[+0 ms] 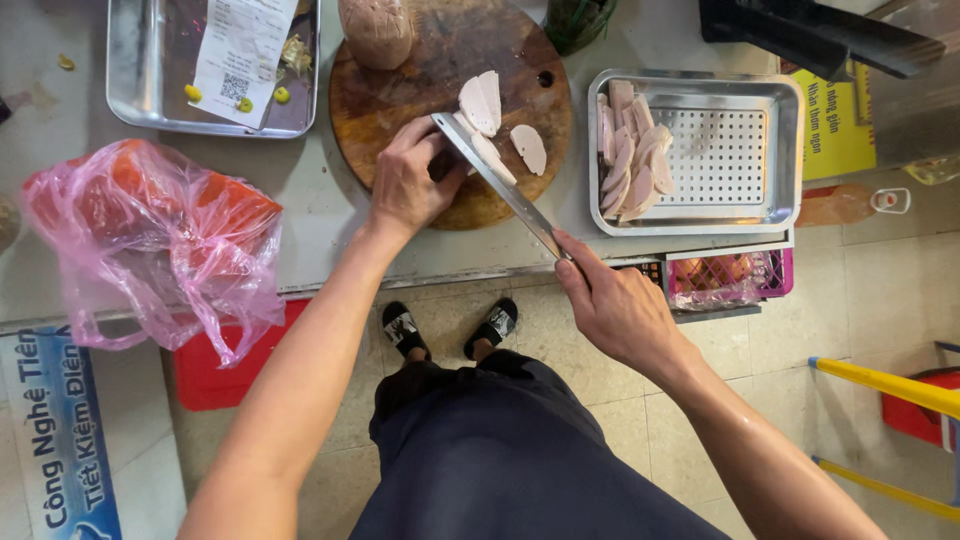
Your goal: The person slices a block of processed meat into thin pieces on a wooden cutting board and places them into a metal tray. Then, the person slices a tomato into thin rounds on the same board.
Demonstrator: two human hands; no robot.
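Steel counter over a tiled floor, with a round wooden cutting board (400,90) at its far edge. The right hand (620,310) is closed around the handle of a long knife (500,180); the left hand (410,180), fingers curled, steadies pale sausage slices (485,105) near the board's centre. The slices look soft, moist and likely slippery, best lifted flat on the blade. More slices lie in a perforated steel tray (740,215) beside the board's right edge.

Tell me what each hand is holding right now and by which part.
The right hand holds a long knife by its handle. The left hand holds nothing; its fingers rest by the blade on the round wooden cutting board.
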